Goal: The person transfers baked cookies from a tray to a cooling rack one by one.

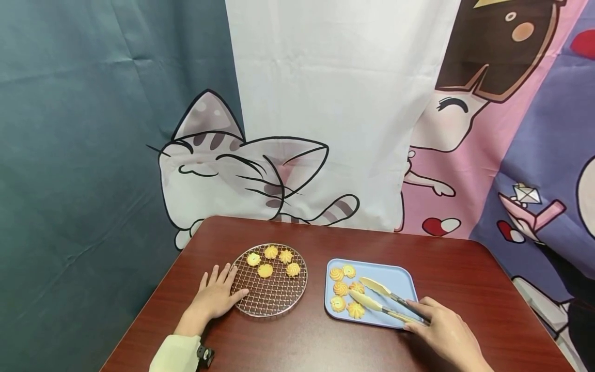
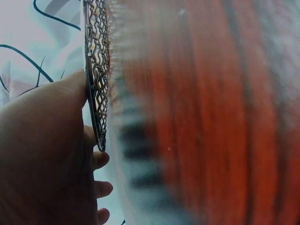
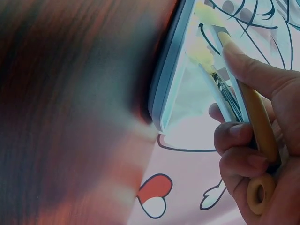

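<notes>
1. At the near right, the person's right hand (image 1: 443, 330) grips the tongs (image 1: 369, 302), with thumb and fingers wrapped round the handles.
2. At the near left, the person's left hand (image 1: 211, 299) grasps nothing. Its fingers are spread out beside the round wire rack (image 1: 269, 297), and the thumb reaches over the rim. A pale sleeve (image 1: 175, 354) and a small black thing (image 1: 205, 355) are at that wrist.
3. Under both hands is a shiny red-brown table (image 1: 288, 346).
4. On the right side of the table sits a blue tray (image 1: 400, 281). The tongs slant over it, their two yellow tips apart.
5. On the left part of the tray lie six yellow tray cookies (image 1: 341, 289). One is between the tong tips; I cannot tell if they touch it.
6. To the left of the tray, and apart from it, is the rack. Five rack cookies (image 1: 265, 270) lie on its far half.
7. Behind the table hangs a white cloth (image 1: 344, 67), with a smiling cat (image 1: 223, 175) drawn low down. A blue-green cloth (image 1: 83, 155) hangs to the left, and a pink cloth (image 1: 479, 170) to the right.
</notes>
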{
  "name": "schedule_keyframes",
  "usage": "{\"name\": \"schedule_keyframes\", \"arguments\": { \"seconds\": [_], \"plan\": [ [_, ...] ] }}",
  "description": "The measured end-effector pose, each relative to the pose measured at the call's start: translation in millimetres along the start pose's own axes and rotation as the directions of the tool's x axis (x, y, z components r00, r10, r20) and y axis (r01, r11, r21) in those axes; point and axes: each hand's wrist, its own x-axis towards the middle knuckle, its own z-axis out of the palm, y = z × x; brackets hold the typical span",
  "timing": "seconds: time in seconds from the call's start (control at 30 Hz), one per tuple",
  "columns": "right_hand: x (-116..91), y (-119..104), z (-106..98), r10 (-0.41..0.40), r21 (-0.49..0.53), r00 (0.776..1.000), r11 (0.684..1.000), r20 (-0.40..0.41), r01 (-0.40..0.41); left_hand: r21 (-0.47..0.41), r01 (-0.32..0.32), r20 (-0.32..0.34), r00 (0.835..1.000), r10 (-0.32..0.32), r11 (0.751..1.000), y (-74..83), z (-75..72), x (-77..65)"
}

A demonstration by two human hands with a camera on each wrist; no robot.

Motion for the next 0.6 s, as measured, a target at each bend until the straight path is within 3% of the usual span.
{"name": "schedule_keyframes", "arguments": {
  "seconds": [0.6],
  "plan": [
    [-0.4,1.4,3.7,-0.033,-0.016,0.998,0.999,-0.048,0.032,0.002,0.001,0.003,1.000,-0.001,1.000,1.8,-1.5,-0.8]
  ]
}}
